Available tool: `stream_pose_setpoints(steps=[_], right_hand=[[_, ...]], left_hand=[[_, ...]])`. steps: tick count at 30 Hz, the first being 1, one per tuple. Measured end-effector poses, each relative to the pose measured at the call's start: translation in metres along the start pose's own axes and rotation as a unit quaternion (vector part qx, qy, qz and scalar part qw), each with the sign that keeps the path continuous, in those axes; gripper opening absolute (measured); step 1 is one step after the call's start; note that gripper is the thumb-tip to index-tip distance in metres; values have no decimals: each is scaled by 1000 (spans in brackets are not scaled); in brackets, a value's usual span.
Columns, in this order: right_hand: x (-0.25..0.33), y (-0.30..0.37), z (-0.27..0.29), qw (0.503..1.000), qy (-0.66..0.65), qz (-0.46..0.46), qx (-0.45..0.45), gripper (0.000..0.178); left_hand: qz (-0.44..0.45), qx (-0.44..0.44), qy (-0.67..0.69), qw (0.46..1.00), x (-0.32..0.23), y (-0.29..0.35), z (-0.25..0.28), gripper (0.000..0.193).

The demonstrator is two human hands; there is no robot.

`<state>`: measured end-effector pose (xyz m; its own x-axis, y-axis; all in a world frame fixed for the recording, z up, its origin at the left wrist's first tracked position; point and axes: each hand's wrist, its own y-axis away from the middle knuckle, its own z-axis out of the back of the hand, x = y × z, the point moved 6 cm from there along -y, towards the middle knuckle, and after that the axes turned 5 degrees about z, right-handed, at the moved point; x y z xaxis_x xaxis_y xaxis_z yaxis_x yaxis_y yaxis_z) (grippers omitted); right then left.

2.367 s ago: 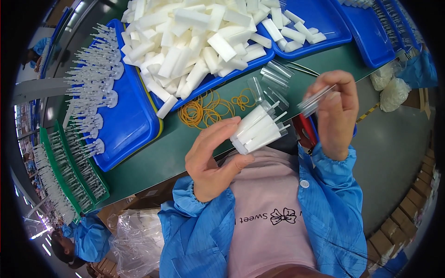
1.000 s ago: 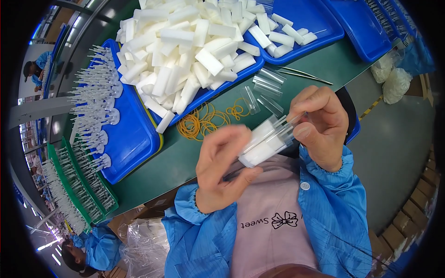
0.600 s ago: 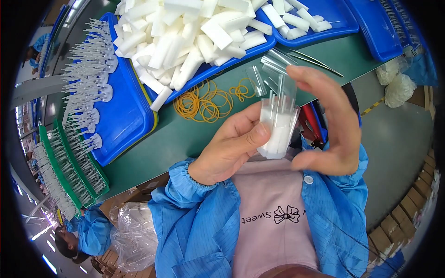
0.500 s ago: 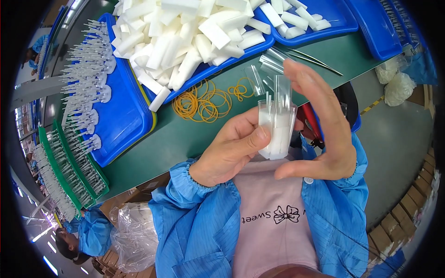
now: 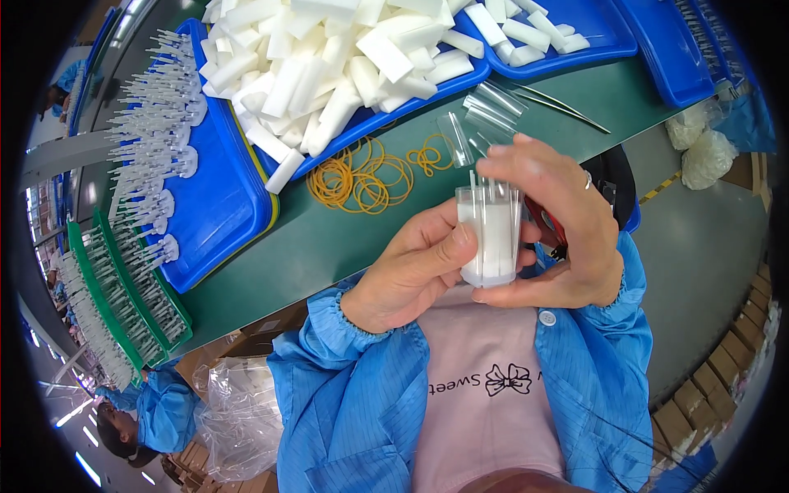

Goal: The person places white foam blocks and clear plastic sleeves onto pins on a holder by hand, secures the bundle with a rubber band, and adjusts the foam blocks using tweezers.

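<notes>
In front of my chest, a clear plastic cup [image 5: 495,234] stands upright with white foam pieces inside. My left hand [image 5: 419,267] is closed on the cup's left side, thumb across its front. From the right, my right hand [image 5: 567,218] curves round it, fingers over clear strips at the rim and thumb at the base. The right fingers hide much of the cup's top. Just beyond, loose clear plastic sleeves [image 5: 496,108] lie on the green table [image 5: 288,234]. Yellow rubber bands [image 5: 362,185] are left of them, and metal tweezers [image 5: 567,111] lie to the right.
White foam blocks [image 5: 329,78] are heaped in a blue tray [image 5: 316,168] at the back. A second blue tray [image 5: 604,37] holds fewer blocks. At left are a blue tray [image 5: 222,214] beside white spiky parts [image 5: 152,140] and green racks [image 5: 123,287]. A co-worker [image 5: 160,411] is at lower left.
My right hand has come down and closed in, its fingers lowering the clear strip into the cup and its thumb reaching the base. My left hand keeps its hold.
</notes>
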<state>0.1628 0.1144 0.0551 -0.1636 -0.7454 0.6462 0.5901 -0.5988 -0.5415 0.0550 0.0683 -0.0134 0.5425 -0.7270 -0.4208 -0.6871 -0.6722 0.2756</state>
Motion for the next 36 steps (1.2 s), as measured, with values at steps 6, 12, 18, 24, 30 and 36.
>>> stream_pose_setpoints(steps=[6,12,18,24,30,36], right_hand=[[9,5,-13,998,-16,65,13,72],[11,9,-18,996,31,89,-2,60],[1,-2,-10,994,68,24,87,66],[-48,18,27,980,-62,-162,-97,28],[-43,-10,-24,990,133,-29,-36,11],[-56,-21,-62,940,339,8,34,5]], left_hand=[[5,-3,123,992,9,5,4,54],[8,-16,225,974,19,3,12,54],[-41,-54,160,985,7,-3,13,66],[-228,-164,-59,958,-41,28,24,85],[-378,-279,-165,867,-58,54,26,50],[-408,-319,-160,840,-58,60,32,40]])
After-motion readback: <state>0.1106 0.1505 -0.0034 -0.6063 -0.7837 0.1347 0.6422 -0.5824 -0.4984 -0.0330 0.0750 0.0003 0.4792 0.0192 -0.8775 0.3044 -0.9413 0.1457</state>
